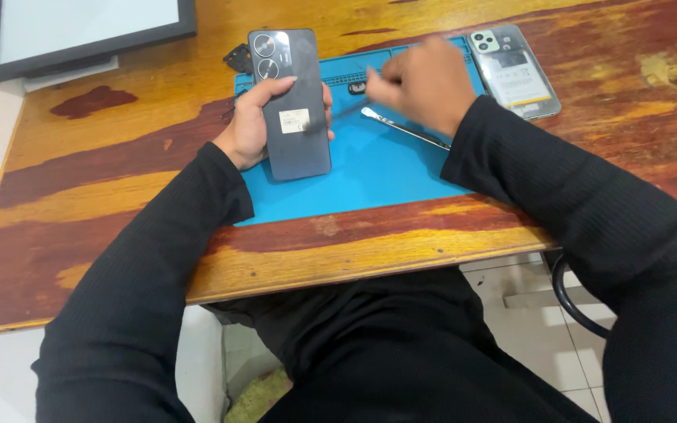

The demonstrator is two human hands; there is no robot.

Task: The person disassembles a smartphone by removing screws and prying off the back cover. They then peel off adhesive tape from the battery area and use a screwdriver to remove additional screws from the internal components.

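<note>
My left hand grips a dark grey phone by its edges, back side up, with two round camera lenses at the top and a small white sticker in the middle. It is held over the left part of a blue work mat. My right hand is blurred with its fingers curled, hovering over the mat's upper middle; I cannot make out anything in it. A thin metal pry tool lies on the mat just under that hand.
A second phone in a clear case lies at the mat's upper right corner. A black-framed tablet or screen sits at the table's far left. Small dark parts lie near the mat's top left. The wooden table's front edge runs close to my lap.
</note>
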